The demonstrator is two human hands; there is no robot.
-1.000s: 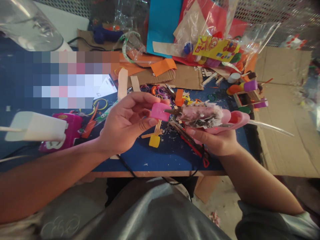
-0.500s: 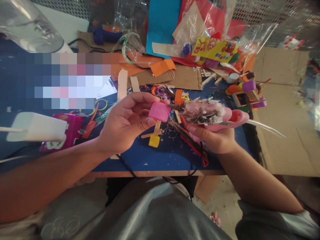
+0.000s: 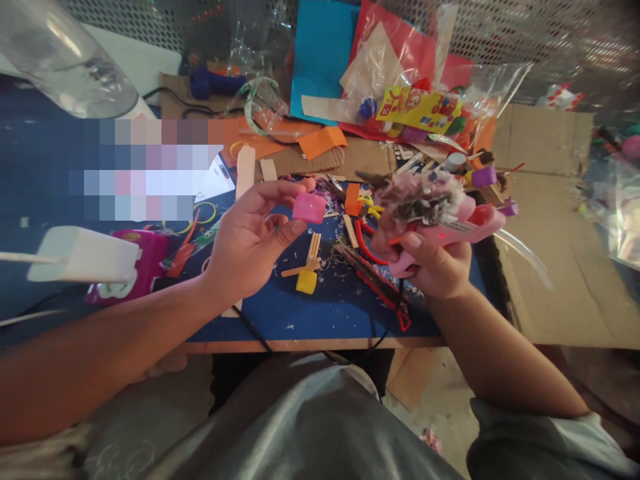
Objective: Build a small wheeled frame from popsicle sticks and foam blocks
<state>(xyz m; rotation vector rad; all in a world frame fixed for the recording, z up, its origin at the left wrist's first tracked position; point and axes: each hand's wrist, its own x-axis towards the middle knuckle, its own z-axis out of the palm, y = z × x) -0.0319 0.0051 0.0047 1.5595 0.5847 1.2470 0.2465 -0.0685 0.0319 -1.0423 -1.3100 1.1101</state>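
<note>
Between thumb and fingers, my left hand [image 3: 250, 240] pinches a small pink block [image 3: 309, 208] with rounded edges. My right hand [image 3: 434, 263] is wrapped round the handle of a pink glue gun [image 3: 463, 223], its front part coated with fuzzy, dirty residue. A clear glue stick [image 3: 525, 257] pokes out of its back end, and its dark nozzle [image 3: 367, 177] points left, apart from the block. Below the hands on the blue table, a yellow block [image 3: 306, 281] touches some thin wooden sticks [image 3: 313, 250].
Red-handled cutting tools [image 3: 373, 280] lie under the glue gun. A black cord [image 3: 253, 331] runs along the table's front edge. To the left are a white charger [image 3: 83, 255] and a magenta box [image 3: 150, 257]; at the right lies cardboard [image 3: 560, 233]. Plastic bags and coloured paper [image 3: 320, 63] fill the back.
The nozzle has come away from the pink block. My right hand has shifted its hold on the glue gun, and the block has moved slightly left and up.
</note>
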